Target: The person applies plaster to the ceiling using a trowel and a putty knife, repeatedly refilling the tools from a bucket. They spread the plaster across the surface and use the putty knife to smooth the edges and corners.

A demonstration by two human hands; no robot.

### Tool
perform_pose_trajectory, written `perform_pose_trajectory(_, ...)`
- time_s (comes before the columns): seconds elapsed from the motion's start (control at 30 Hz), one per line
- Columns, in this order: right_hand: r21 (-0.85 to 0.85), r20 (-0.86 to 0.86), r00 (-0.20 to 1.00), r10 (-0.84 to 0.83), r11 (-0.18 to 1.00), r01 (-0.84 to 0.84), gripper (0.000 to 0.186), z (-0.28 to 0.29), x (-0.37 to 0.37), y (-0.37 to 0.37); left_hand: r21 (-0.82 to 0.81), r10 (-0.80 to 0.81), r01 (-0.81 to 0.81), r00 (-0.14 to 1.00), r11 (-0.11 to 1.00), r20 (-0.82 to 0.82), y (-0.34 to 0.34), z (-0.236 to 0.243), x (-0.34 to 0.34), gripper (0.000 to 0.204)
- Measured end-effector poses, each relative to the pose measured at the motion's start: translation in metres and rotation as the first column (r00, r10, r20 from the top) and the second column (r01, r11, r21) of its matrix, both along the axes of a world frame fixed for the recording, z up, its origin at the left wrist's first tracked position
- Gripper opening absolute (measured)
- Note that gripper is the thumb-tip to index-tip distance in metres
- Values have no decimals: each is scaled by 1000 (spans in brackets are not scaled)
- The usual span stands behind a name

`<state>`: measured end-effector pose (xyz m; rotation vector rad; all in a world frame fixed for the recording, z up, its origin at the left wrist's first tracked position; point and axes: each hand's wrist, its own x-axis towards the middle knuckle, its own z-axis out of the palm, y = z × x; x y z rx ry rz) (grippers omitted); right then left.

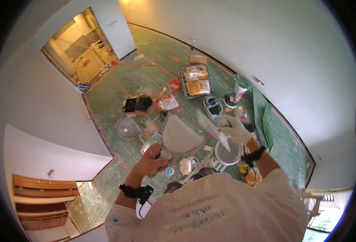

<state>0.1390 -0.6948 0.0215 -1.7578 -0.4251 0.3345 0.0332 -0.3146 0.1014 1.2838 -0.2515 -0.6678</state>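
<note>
My left hand is closed round the near end of a wide plastering hawk, a pale pan-like tool coated with whitish-grey filler. In my right hand, which wears a pale glove, is a putty knife; its blade is blurred by motion and smeared with filler. The knife is to the right of the hawk, and I see a gap between them. Below my right hand stands a white bucket holding grey filler. My right fingers are wrapped round the knife's handle, which they mostly hide.
Green sheeting covers the floor. Ahead lie stacked bags, a grey-blue bucket and several tubs near the right wall. Left of the hawk are a round grey bucket and an opened cardboard box. A doorway opens at the far left.
</note>
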Motion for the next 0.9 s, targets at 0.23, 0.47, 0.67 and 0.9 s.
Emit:
perform_pose_trajectory(0.23,933,-340,627,701,169,317,42,-39,-27,103,29,528,-542,827,840,194,-31,24,-14,54)
perform_pose_trajectory(0.47,917,-253,281,926,137,375,52,-34,-35,215,372,97,-842,440,391,893,-30,26,-33,76)
perform_pose_trajectory(0.67,818,-429,543,722,566,-106,53,15,-45,241,528,300,-846,522,66,798,-2,1,-75,88)
perform_pose_trajectory(0.9,911,-35,436,899,209,-357,51,25,-8,258,486,161,-819,459,-305,874,119,13,-99,65)
